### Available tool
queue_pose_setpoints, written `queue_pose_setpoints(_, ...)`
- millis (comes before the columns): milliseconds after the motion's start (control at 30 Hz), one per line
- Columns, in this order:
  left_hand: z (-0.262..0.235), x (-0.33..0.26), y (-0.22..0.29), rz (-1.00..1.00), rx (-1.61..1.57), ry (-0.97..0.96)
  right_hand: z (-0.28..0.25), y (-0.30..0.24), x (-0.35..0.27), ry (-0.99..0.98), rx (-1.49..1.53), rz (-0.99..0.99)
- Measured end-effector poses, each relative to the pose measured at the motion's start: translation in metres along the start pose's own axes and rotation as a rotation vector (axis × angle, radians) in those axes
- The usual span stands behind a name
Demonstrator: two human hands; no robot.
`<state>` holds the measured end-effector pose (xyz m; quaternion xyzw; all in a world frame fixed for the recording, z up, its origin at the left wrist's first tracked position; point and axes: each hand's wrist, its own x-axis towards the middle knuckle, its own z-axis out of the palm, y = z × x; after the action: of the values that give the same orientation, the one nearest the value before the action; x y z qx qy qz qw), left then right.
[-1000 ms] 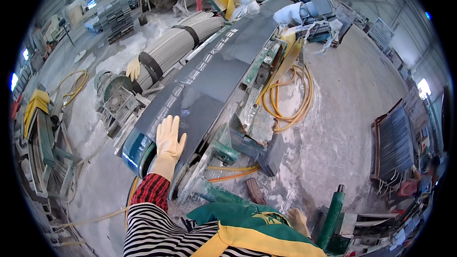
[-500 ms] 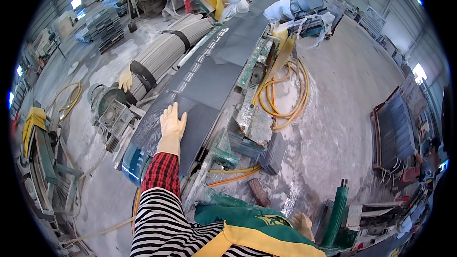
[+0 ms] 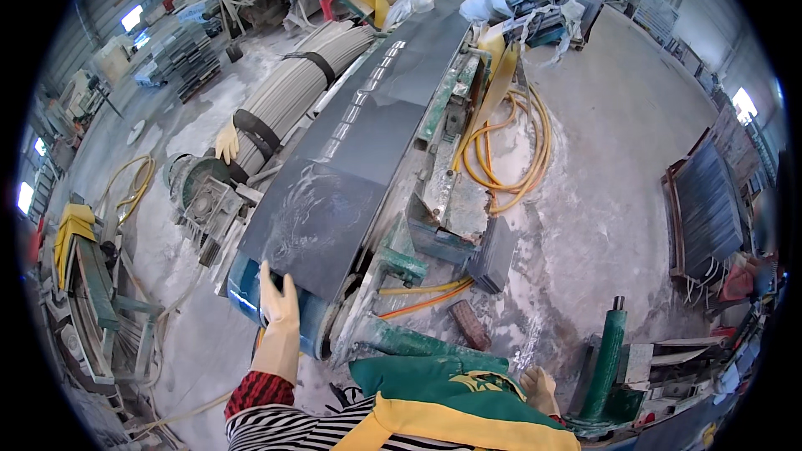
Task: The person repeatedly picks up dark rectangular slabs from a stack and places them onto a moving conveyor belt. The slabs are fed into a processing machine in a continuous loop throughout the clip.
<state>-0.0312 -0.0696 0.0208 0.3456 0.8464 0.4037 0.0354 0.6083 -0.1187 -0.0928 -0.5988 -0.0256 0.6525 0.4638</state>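
My left hand [image 3: 280,309], in a cream rubber glove, is at the near end of a dark grey stone slab [image 3: 313,209]. Its thumb and fingers are apart, and nothing shows between them. The slab lies flat on a conveyor with a blue-green belt end [image 3: 244,284], and pale swirling smears and a wet sheen mark its top. Farther up the conveyor, another dark slab [image 3: 363,129] lies end to end with it. My right hand [image 3: 539,388], also gloved, is low beside my green and yellow apron [image 3: 443,388], fingers curled in, with nothing visible in them.
Left of the conveyor are a dusty motor [image 3: 200,196], a loose cream glove [image 3: 226,142] and a strapped grey bundle [image 3: 305,75]. On the right, a coiled yellow hose [image 3: 543,142] lies on the floor. A green post [image 3: 606,359] rises near my right hand.
My left hand has drawn back toward me, from the top of the near slab to its near edge. The right hand stays low beside the apron. My view has shifted slightly.
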Motion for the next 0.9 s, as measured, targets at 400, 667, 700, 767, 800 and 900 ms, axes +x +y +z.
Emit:
queue_pose_setpoints(400, -0.023, 0.021, 0.012, -0.996, -1.241, -0.225, -0.029, 0.025, 0.057, 0.079, 0.013, -0.089)
queue_pose_setpoints(667, -0.010, 0.031, 0.030, -1.151, -1.243, -0.050, -0.010, 0.025, -0.006, 0.101, 0.092, -0.110)
queue_pose_setpoints(700, -0.010, 0.027, 0.029, -1.066, -1.222, -0.135, -0.013, 0.035, -0.012, 0.019, 0.130, -0.088)
queue_pose_setpoints(767, -0.012, 0.022, 0.019, -1.073, -1.123, -0.081, -0.014, 0.038, -0.024, 0.375, 0.069, -0.088)
queue_pose_setpoints(800, -0.011, 0.020, 0.007, -1.024, -1.114, -0.089, -0.057, 0.047, -0.016, 0.234, 0.073, -0.127)
queue_pose_setpoints(900, -0.046, 0.035, 0.050, -0.947, -1.184, 0.017, -0.091, 0.048, -0.025, 0.403, 0.054, -0.147)
